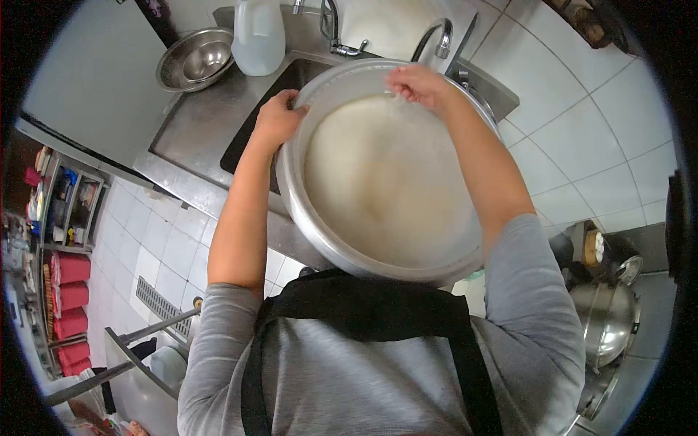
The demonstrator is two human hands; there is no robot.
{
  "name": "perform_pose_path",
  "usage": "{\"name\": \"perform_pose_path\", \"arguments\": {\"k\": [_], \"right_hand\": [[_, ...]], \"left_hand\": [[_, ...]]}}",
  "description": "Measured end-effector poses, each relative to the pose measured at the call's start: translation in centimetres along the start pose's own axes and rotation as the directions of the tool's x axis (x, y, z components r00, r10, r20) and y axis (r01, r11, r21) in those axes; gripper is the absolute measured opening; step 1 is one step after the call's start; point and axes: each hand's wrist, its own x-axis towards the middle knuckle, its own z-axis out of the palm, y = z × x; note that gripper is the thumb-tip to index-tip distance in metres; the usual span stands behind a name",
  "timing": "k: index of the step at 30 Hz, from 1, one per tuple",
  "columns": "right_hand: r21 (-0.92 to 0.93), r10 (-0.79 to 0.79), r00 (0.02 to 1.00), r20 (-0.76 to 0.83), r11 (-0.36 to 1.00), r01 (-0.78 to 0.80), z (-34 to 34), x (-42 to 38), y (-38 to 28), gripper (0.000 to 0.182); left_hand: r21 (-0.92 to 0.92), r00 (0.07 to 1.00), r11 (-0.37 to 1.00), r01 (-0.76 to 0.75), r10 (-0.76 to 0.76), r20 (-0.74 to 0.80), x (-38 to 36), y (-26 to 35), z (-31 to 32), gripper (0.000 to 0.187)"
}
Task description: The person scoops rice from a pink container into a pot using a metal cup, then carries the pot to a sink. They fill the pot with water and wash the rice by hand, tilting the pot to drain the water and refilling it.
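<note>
A large round basin (292, 171) is tilted in front of my body, over the front of the metal sink unit. Cloudy whitish liquid (378, 182) fills much of it, with a faint tan patch in the middle. My left hand (280, 120) is closed on the basin's left rim, thumb towards the inside. Over the far inner wall is my right hand (416, 85), its fingers curled together and slightly blurred. Whether anything is between those fingers I cannot make out.
Behind the basin rise a curved faucet (441, 43) and a second tap (347, 49). A translucent jug (259, 40) and nested steel bowls (196, 59) stand at the sink's back left. Red bins (73, 298) fill a shelf at left; a steel pot (607, 320) is at right.
</note>
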Motion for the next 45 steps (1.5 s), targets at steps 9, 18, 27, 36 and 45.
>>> {"name": "perform_pose_path", "arguments": {"k": [9,18,27,36,45], "right_hand": [[-0.744,-0.273,0.935,0.226,0.572,0.347,0.6,-4.8,5.1,0.023],[-0.838,-0.593,0.62,-0.513,0.502,-0.214,-6.9,-17.4,8.6,0.035],[0.341,0.145,0.723,-0.676,0.931,0.131,-6.5,-18.5,12.9,0.031],[0.382,0.124,0.758,-0.64,0.908,0.174,0.9,-13.7,11.2,0.039],[0.446,0.14,0.869,-0.475,0.889,0.101,10.9,-6.6,9.5,0.04]], "left_hand": [[-0.849,0.945,0.422,0.319,-0.081,0.316,-2.6,-0.7,-0.5,0.031],[-0.883,0.968,0.4,0.245,-0.152,0.2,-5.1,0.3,0.1,0.03],[-0.887,0.972,0.427,0.176,-0.216,0.089,-5.7,0.6,-1.6,0.038],[-0.854,0.969,0.496,0.158,-0.242,0.039,-6.8,0.7,-12.5,0.033],[-0.569,0.947,0.803,0.179,-0.297,-0.121,-9.2,-0.9,-25.3,0.033]]}}
